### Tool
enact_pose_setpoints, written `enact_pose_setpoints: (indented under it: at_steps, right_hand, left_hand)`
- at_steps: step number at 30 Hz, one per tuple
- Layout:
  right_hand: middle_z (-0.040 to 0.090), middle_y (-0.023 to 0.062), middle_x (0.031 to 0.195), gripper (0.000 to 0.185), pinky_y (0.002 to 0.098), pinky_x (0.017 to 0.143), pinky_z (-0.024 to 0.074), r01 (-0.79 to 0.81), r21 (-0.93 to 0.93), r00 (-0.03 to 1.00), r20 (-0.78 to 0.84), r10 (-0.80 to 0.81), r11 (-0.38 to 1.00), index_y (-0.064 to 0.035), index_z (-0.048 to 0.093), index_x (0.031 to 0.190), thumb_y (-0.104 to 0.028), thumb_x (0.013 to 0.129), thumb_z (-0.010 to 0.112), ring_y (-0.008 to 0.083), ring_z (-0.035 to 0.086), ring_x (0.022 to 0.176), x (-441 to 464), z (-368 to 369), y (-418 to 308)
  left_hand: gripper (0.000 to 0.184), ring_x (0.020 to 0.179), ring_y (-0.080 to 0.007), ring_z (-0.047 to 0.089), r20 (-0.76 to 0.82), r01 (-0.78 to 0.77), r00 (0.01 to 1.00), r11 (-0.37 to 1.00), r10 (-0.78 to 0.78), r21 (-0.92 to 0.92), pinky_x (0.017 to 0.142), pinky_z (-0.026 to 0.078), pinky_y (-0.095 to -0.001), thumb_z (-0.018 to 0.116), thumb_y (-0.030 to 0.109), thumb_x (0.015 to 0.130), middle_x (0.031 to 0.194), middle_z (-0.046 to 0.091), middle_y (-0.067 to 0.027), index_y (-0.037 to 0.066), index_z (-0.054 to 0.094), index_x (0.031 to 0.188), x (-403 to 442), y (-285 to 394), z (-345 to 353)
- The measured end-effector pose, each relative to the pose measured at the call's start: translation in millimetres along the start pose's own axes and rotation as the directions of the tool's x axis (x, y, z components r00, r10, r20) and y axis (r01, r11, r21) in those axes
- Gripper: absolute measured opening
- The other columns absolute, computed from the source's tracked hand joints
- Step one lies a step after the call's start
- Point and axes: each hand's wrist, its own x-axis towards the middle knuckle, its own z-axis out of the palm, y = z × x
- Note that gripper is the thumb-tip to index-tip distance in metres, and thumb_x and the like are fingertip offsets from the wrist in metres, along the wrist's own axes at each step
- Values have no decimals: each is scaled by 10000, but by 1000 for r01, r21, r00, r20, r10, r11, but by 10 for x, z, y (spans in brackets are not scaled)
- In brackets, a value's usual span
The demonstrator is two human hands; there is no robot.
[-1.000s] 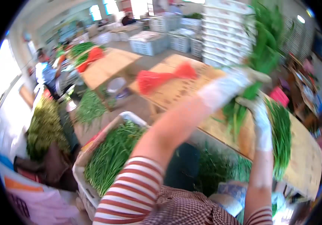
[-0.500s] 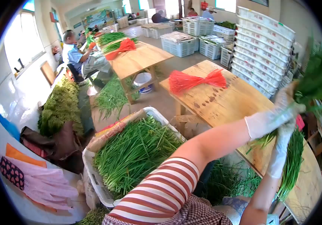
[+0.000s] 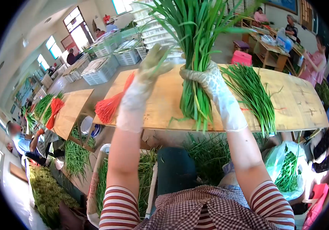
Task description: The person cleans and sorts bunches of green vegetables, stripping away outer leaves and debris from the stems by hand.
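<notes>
A tall bunch of long, flat green leaves that look like garlic chives (image 3: pixel 197 42) stands upright over the wooden table (image 3: pixel 164 103). My right hand (image 3: pixel 204 76), in a whitish glove, is wrapped round its lower middle, with cut stalk ends hanging below. Left of the bunch and apart from it, my gloved left hand (image 3: pixel 155 67) is raised, somewhat blurred, its fingers apart. A loose blade crosses near its fingertips. On the table to the right lies another pile of chives (image 3: pixel 249 92). A bundle of red ties (image 3: pixel 112 103) sits near my left forearm, partly covered by it.
A white crate (image 3: pixel 151 188) of greens stands below on the left. A plastic bag (image 3: pixel 283 168) with greens hangs at the lower right. Beyond the table are a pink stool (image 3: pixel 242 58), stacked white crates (image 3: pixel 149 28) and several people at other tables.
My view has turned right. The bunch has come from the far right to in front of me, now upright. My left hand has come away from it; my right hand still grips it.
</notes>
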Motion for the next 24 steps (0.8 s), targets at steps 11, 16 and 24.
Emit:
enact_pose_setpoints:
  at_steps: [11, 16, 24]
  right_hand:
    - [623, 201, 1161, 584, 348, 909, 479, -218, -404, 914, 235, 331, 889, -37, 540, 1269, -262, 758, 711, 266, 598, 1085, -1826, -109, 53]
    - [491, 149, 1370, 604, 384, 1025, 422, -306, 480, 951, 190, 243, 822, -45, 371, 1412, -266, 904, 610, 266, 500, 1229, -2614, -873, 444]
    - [633, 119, 1154, 351, 348, 919, 468, -357, -145, 934, -54, 353, 923, 10, 615, 1175, -129, 856, 661, 215, 580, 1062, -3080, -1331, 685]
  left_hand:
    - [444, 897, -282, 635, -451, 317, 697, 804, -557, -503, 836, 520, -391, 643, 174, 787, 1069, 617, -140, 38, 531, 1194, -1510, -395, 678]
    - [320, 973, -274, 596, -402, -90, 893, 956, 202, 281, 979, 440, -490, 593, 133, 820, 947, 614, -97, 77, 567, 1135, -1899, -212, 544]
    - [183, 986, -270, 609, -519, 335, 600, 780, -609, -528, 872, 539, -427, 614, 209, 878, 1026, 635, -94, 82, 578, 1005, -1926, -548, 1093]
